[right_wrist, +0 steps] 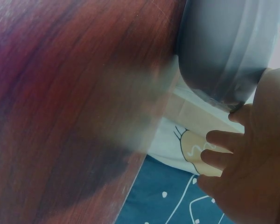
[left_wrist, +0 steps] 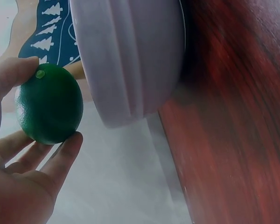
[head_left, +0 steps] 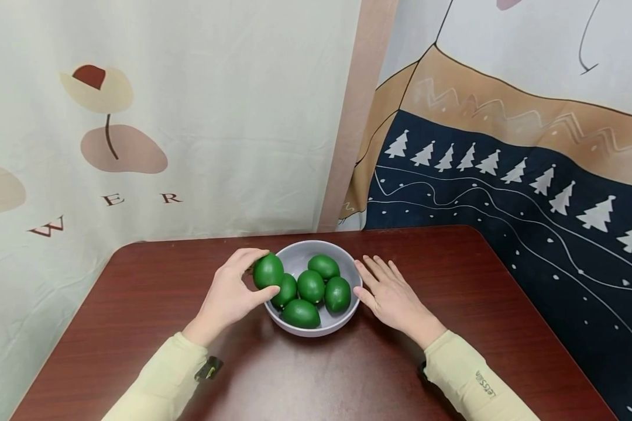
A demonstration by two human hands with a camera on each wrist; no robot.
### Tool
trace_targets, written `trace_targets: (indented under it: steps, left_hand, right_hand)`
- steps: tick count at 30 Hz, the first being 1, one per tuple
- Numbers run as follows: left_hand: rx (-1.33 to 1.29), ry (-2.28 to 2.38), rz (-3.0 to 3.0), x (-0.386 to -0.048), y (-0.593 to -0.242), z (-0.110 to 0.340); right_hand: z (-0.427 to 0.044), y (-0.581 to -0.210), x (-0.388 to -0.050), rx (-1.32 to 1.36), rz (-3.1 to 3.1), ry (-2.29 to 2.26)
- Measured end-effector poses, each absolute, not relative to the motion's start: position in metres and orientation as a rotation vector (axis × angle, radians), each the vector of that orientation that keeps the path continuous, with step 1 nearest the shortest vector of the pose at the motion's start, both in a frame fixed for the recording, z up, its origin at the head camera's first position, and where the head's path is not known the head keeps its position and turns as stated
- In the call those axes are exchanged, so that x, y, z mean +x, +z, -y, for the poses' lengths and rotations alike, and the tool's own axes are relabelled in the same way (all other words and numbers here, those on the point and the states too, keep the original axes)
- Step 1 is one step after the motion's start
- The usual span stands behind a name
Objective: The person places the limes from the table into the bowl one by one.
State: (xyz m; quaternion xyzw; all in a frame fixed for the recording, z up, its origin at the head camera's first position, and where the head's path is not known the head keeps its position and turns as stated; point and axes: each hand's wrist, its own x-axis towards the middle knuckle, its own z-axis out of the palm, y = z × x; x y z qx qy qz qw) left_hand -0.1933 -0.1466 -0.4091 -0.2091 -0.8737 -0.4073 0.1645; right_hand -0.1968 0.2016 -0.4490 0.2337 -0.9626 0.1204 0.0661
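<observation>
A pale grey-lilac bowl (head_left: 316, 332) stands on the table with several green limes (head_left: 311, 286) inside. At its left rim my left hand (head_left: 234, 289) holds another lime (head_left: 268, 271) between thumb and fingers. In the left wrist view that lime (left_wrist: 51, 105) hangs beside the bowl wall (left_wrist: 130, 56), its pale stem end towards the thumb. My right hand (head_left: 392, 295) rests against the bowl's right side with fingers extended. From the right wrist view, thumb and forefinger of that hand (right_wrist: 256, 149) touch the bowl (right_wrist: 224, 46) near its rim.
The dark red-brown wooden table (head_left: 153, 304) runs back to a pale curtain (head_left: 232, 117) printed with a flower and letters. On the right hangs a dark blue cloth (head_left: 484, 199) with white trees.
</observation>
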Motion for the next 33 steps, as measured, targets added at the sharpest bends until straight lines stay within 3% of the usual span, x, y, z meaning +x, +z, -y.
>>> trace_targets:
  steps: [33]
  left_hand:
    - [-0.767,-1.267,2.511,-0.183,-0.419,0.097]
  right_hand:
    - [-0.202,-0.449,-0.196,0.706,2.898,0.372]
